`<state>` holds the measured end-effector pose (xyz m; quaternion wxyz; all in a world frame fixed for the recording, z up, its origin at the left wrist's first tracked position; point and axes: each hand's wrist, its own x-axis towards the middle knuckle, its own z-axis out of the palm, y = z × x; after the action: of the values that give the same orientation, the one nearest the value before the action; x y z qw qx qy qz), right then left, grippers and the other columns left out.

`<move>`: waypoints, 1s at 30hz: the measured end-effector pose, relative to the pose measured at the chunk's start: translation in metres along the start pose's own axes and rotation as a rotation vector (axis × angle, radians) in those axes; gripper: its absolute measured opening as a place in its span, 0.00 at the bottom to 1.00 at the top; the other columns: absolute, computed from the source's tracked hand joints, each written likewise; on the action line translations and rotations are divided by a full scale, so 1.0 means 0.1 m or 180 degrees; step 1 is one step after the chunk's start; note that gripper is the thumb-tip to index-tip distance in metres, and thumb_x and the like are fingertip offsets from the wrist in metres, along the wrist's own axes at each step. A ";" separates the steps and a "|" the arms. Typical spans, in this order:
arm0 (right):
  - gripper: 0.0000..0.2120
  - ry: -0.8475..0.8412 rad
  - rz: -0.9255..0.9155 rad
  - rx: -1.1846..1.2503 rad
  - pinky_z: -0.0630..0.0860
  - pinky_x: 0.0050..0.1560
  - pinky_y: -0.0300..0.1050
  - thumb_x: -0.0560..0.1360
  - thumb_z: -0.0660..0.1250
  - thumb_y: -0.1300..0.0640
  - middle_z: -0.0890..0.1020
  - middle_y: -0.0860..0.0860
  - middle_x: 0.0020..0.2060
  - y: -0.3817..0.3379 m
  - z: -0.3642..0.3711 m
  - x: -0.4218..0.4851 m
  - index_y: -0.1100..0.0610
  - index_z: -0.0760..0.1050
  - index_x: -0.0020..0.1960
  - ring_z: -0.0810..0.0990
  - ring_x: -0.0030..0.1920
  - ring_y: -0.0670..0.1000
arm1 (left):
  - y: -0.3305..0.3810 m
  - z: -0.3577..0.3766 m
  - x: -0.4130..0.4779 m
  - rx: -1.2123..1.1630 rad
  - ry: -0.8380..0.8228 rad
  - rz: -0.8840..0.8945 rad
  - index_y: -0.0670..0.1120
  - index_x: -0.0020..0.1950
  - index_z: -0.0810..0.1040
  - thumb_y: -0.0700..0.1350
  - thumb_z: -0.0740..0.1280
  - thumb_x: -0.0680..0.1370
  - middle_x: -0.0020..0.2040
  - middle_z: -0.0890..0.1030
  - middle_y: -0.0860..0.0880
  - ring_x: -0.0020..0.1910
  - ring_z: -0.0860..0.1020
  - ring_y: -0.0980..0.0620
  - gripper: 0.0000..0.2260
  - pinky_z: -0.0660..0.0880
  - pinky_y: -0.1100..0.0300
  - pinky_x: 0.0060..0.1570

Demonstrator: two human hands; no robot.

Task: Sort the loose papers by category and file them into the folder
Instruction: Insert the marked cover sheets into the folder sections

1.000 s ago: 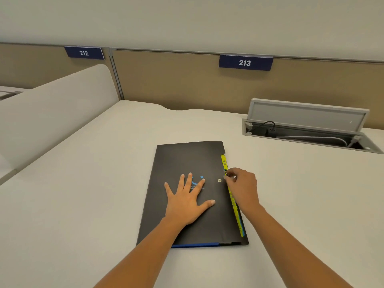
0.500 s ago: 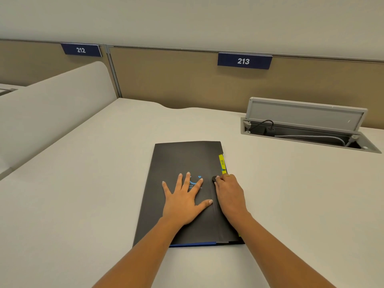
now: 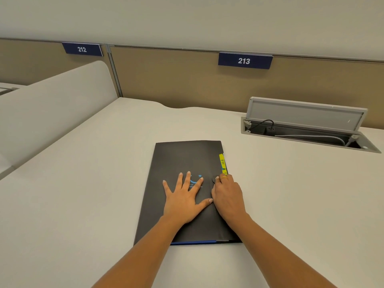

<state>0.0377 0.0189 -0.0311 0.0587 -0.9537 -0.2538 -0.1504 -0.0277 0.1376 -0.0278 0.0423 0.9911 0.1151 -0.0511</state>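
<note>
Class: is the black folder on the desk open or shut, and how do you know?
Shut. The black folder lies flat with its cover down; the left hand rests spread on it.

Left hand (image 3: 185, 201) lies flat, fingers spread, on the closed black folder (image 3: 182, 156) — right hand (image 3: 227, 197) touches its round clasp (image 3: 213, 180).

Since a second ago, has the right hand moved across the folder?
Yes. Against the folder, the right hand slid left: from the yellow tab strip at the edge onto the cover, fingertips now at the round clasp.
</note>
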 end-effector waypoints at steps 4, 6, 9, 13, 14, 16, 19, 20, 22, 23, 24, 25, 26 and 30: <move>0.16 0.0031 0.0167 -0.0013 0.75 0.29 0.44 0.58 0.80 0.54 0.84 0.54 0.38 0.03 0.03 -0.08 0.58 0.83 0.43 0.82 0.39 0.53 | 0.04 -0.02 -0.07 -0.0040 0.0040 -0.0411 0.64 0.73 0.41 0.73 0.42 0.71 0.77 0.41 0.48 0.75 0.39 0.40 0.33 0.40 0.26 0.62; 0.16 0.0086 0.0258 -0.0033 0.77 0.33 0.46 0.62 0.78 0.52 0.84 0.52 0.42 0.07 0.03 -0.09 0.57 0.83 0.47 0.83 0.42 0.53 | 0.06 -0.04 -0.07 -0.0056 -0.0026 -0.0411 0.64 0.73 0.40 0.73 0.42 0.70 0.77 0.42 0.47 0.75 0.39 0.39 0.33 0.41 0.25 0.61; 0.15 0.0049 0.0294 -0.0062 0.79 0.40 0.51 0.66 0.73 0.52 0.84 0.52 0.48 0.14 0.03 -0.13 0.55 0.82 0.52 0.83 0.48 0.53 | 0.09 -0.05 -0.07 -0.0048 -0.0096 -0.0278 0.64 0.73 0.39 0.72 0.43 0.72 0.77 0.41 0.47 0.75 0.38 0.39 0.32 0.41 0.26 0.62; 0.14 -0.0114 0.0360 -0.0104 0.80 0.44 0.53 0.67 0.70 0.51 0.85 0.52 0.50 0.36 0.00 -0.21 0.54 0.82 0.51 0.83 0.51 0.54 | 0.27 -0.05 -0.03 -0.0112 -0.0157 -0.0080 0.64 0.73 0.41 0.70 0.44 0.74 0.77 0.41 0.47 0.75 0.38 0.40 0.30 0.39 0.28 0.64; 0.14 -0.0171 0.0406 -0.0081 0.80 0.44 0.54 0.67 0.73 0.52 0.84 0.52 0.50 0.42 -0.01 -0.23 0.55 0.82 0.51 0.83 0.51 0.54 | 0.32 -0.05 -0.01 -0.0126 -0.0189 -0.0027 0.63 0.73 0.41 0.69 0.44 0.74 0.77 0.41 0.47 0.75 0.38 0.40 0.30 0.39 0.29 0.64; 0.17 -0.0276 0.0519 -0.0011 0.79 0.46 0.55 0.66 0.75 0.52 0.84 0.54 0.52 0.55 -0.03 -0.28 0.56 0.81 0.54 0.82 0.54 0.55 | 0.44 -0.06 0.03 -0.0144 -0.0252 0.0096 0.63 0.74 0.42 0.69 0.45 0.75 0.77 0.41 0.47 0.75 0.37 0.40 0.29 0.39 0.30 0.65; 0.19 -0.0352 0.0638 0.0197 0.72 0.61 0.56 0.78 0.60 0.51 0.75 0.55 0.65 0.70 -0.07 -0.35 0.56 0.73 0.66 0.72 0.67 0.56 | 0.58 -0.04 0.08 -0.0083 -0.0301 0.0260 0.63 0.74 0.41 0.68 0.45 0.75 0.77 0.40 0.48 0.75 0.37 0.41 0.29 0.38 0.30 0.65; 0.21 -0.0431 0.0627 0.0226 0.68 0.66 0.55 0.80 0.54 0.50 0.70 0.54 0.69 0.74 -0.09 -0.37 0.55 0.68 0.70 0.67 0.71 0.55 | 0.61 -0.03 0.08 -0.0051 -0.0295 0.0294 0.62 0.74 0.40 0.68 0.44 0.76 0.77 0.40 0.48 0.75 0.37 0.41 0.29 0.38 0.30 0.65; 0.22 -0.0617 0.0594 0.0212 0.60 0.71 0.52 0.82 0.48 0.50 0.62 0.52 0.74 0.80 -0.12 -0.38 0.53 0.59 0.75 0.58 0.75 0.53 | 0.65 0.00 0.07 -0.0003 -0.0267 0.0293 0.62 0.74 0.40 0.68 0.44 0.76 0.77 0.40 0.48 0.75 0.37 0.42 0.29 0.38 0.30 0.65; 0.23 -0.0684 0.0590 0.0200 0.58 0.72 0.52 0.82 0.47 0.50 0.59 0.51 0.75 0.80 -0.14 -0.38 0.53 0.56 0.75 0.55 0.75 0.52 | 0.66 0.00 0.06 0.0004 -0.0246 0.0276 0.62 0.74 0.40 0.68 0.44 0.76 0.77 0.40 0.48 0.75 0.37 0.42 0.29 0.39 0.30 0.65; 0.23 -0.0713 0.0594 0.0198 0.57 0.72 0.51 0.82 0.47 0.49 0.58 0.50 0.75 0.80 -0.15 -0.38 0.52 0.55 0.76 0.54 0.76 0.52 | 0.67 0.01 0.07 -0.0007 -0.0206 0.0271 0.61 0.74 0.40 0.68 0.43 0.75 0.77 0.40 0.48 0.75 0.37 0.43 0.29 0.39 0.30 0.65; 0.23 -0.0747 0.0616 0.0182 0.57 0.73 0.51 0.82 0.46 0.50 0.57 0.50 0.76 0.79 -0.16 -0.38 0.52 0.54 0.76 0.54 0.76 0.52 | 0.67 0.01 0.05 0.0004 -0.0195 0.0257 0.61 0.74 0.41 0.68 0.43 0.75 0.77 0.40 0.48 0.75 0.37 0.43 0.29 0.39 0.30 0.65; 0.23 -0.0769 0.0628 0.0173 0.57 0.73 0.51 0.82 0.46 0.50 0.57 0.51 0.76 0.78 -0.16 -0.37 0.53 0.54 0.76 0.54 0.76 0.52 | 0.67 0.01 0.05 0.0009 -0.0185 0.0259 0.61 0.74 0.41 0.68 0.43 0.75 0.77 0.40 0.49 0.75 0.37 0.44 0.30 0.39 0.30 0.65; 0.22 -0.0834 0.0722 0.0155 0.57 0.72 0.51 0.82 0.46 0.52 0.57 0.51 0.76 0.73 -0.19 -0.37 0.54 0.53 0.76 0.53 0.76 0.52 | 0.64 0.00 0.06 -0.0133 -0.0192 0.0286 0.59 0.75 0.44 0.66 0.44 0.77 0.77 0.42 0.50 0.76 0.39 0.47 0.29 0.39 0.32 0.66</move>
<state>0.0392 -0.0646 -0.0277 0.0647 -0.9859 -0.1537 -0.0110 -0.0074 0.0771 -0.0236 0.0687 0.9922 0.0703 -0.0765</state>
